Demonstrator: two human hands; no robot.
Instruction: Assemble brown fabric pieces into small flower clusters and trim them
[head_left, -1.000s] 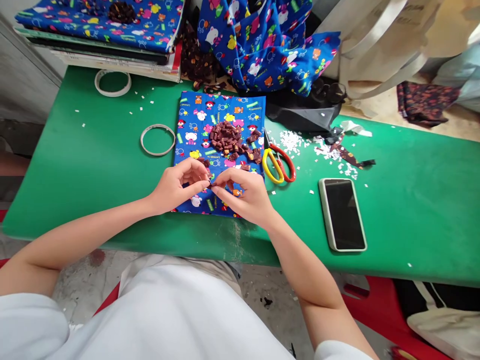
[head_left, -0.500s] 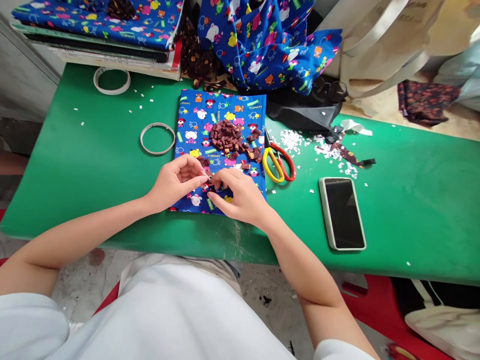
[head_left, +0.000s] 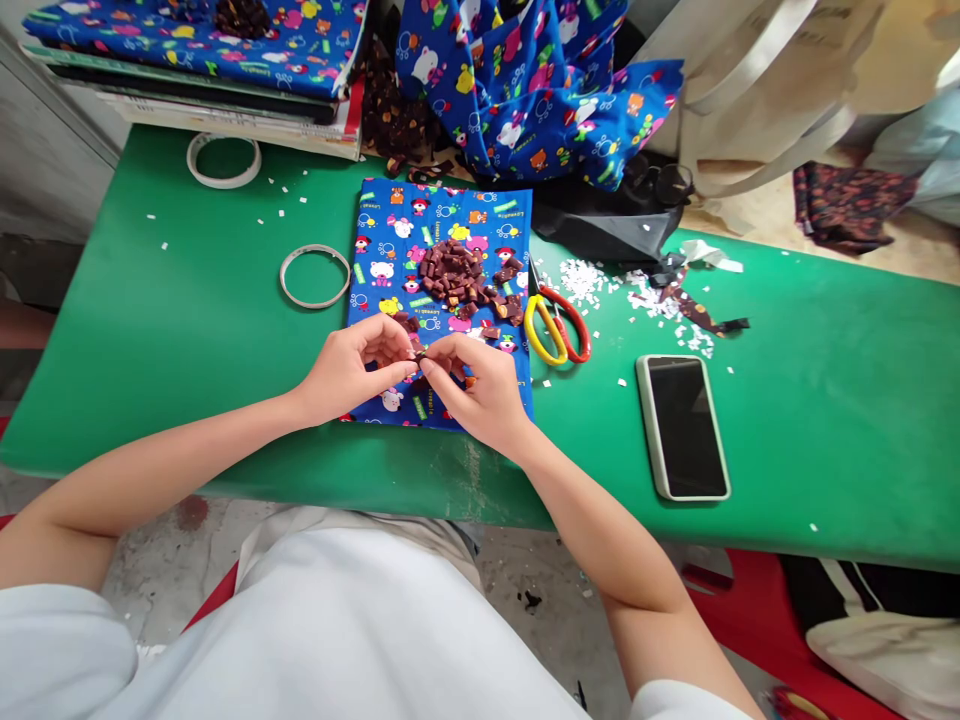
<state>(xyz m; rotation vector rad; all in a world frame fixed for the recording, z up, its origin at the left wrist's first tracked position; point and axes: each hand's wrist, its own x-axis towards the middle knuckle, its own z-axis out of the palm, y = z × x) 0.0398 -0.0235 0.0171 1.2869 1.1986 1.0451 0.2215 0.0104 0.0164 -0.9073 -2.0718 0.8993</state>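
A small dark fabric piece (head_left: 420,355), apparently folded, is being pinched between the fingertips of the left hand (head_left: 352,368) and right hand (head_left: 480,390) just above the patterned cloth (head_left: 390,240), where a slackened pinch could be letting it drop among the loose brown pieces (head_left: 461,275) and be lost.

Green table (head_left: 825,400): printed cloth (head_left: 442,225), scissors (head_left: 556,325), phone (head_left: 682,427), tape rings (head_left: 315,277).

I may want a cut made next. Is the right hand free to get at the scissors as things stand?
Probably yes. The scissors lie flat on the green table just beyond the right hand, nothing between, though it first must release the small piece pinched with the left hand.
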